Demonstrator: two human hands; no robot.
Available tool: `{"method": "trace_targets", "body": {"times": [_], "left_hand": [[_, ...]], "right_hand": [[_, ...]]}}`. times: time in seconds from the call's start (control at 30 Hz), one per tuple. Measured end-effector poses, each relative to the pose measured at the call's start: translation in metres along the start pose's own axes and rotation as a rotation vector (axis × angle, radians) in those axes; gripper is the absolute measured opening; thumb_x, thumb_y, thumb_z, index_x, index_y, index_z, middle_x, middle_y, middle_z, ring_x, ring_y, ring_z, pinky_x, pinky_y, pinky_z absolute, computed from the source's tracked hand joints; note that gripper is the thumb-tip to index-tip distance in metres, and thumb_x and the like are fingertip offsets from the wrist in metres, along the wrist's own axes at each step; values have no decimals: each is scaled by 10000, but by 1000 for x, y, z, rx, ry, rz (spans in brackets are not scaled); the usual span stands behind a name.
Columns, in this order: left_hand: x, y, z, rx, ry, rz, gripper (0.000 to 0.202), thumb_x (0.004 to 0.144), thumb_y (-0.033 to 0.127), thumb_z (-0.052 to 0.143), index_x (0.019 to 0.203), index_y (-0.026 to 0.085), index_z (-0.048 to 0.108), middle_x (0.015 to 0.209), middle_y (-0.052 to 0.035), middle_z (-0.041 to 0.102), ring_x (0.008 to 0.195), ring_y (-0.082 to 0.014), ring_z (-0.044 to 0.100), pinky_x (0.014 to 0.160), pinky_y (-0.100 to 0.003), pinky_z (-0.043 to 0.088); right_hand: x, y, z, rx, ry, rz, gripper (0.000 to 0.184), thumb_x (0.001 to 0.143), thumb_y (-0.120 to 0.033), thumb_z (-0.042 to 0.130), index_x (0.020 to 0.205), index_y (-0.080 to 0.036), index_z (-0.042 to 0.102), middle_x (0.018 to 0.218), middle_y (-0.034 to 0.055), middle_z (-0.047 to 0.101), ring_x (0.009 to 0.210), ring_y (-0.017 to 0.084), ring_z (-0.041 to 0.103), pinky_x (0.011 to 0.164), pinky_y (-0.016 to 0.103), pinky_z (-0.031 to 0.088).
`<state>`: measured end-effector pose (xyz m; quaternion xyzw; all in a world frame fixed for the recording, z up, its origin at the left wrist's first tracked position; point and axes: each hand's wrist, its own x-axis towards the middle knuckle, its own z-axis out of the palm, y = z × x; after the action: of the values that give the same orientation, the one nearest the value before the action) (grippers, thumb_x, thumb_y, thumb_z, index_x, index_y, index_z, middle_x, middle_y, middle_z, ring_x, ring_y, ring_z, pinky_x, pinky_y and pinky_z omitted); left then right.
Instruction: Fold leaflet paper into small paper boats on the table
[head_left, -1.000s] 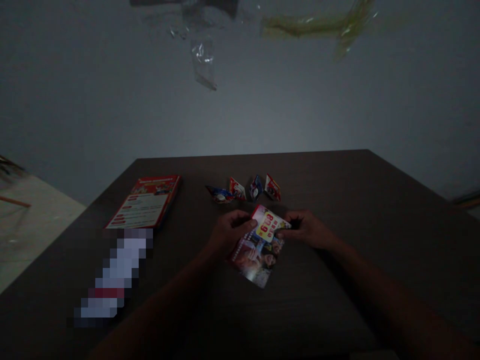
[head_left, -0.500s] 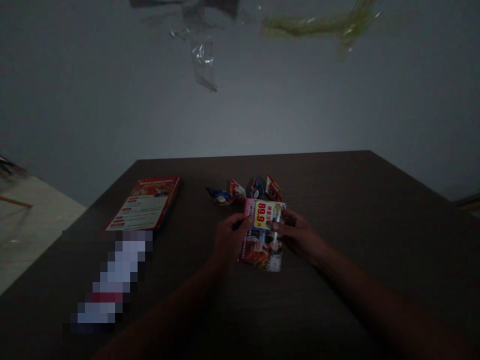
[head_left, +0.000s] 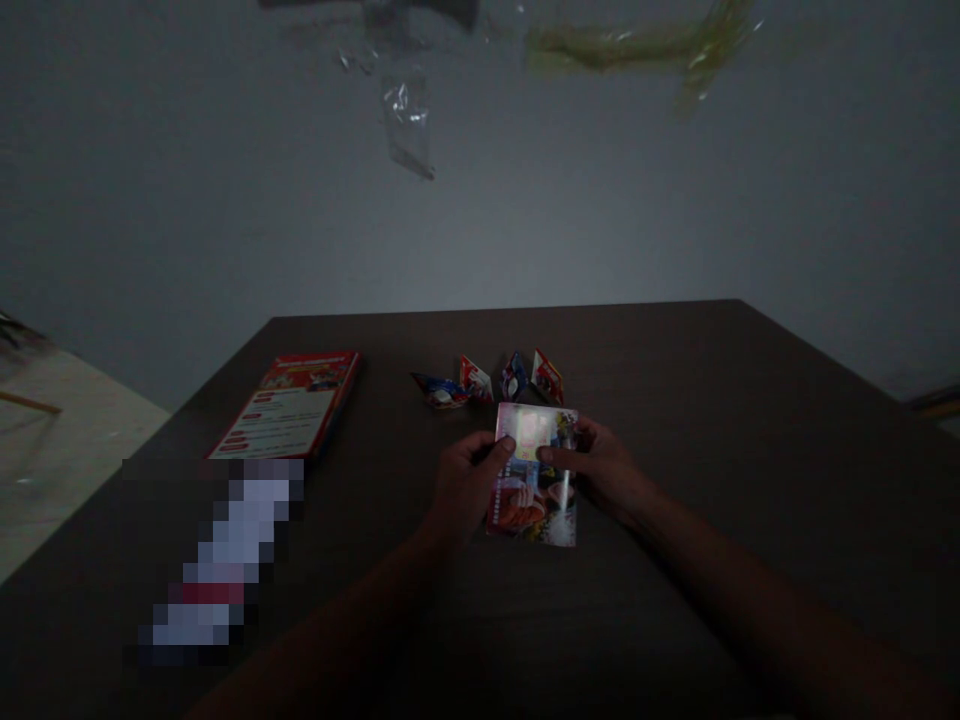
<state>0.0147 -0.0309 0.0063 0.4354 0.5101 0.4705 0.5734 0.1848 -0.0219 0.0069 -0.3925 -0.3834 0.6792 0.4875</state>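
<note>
The left hand [head_left: 469, 480] and right hand [head_left: 604, 462] hold a printed leaflet [head_left: 529, 490] by opposite side edges, thumbs on the upper face. The leaflet is over the surface [head_left: 675, 370], near four folded paper pieces [head_left: 514, 378] in a row, alternately blue and red from the left. A red-and-white printed item [head_left: 292, 415] lies on the left; a pixelated pale object [head_left: 240, 535] lies just nearer
</note>
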Motion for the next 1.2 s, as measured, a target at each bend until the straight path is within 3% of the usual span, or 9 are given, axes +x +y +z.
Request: {"method": "trace_targets", "body": {"times": [1.2], "left_hand": [[-2,1,1,15,-10,30,269,689,385,694,829,156,694,747,-10,707,650,-142,626,587,-229,492]], "right_hand": [[1,0,-2,-72,14,-29,430,525,-199,823,907,-188,627,832,19,710,718,175,653,735,357,514]]}}
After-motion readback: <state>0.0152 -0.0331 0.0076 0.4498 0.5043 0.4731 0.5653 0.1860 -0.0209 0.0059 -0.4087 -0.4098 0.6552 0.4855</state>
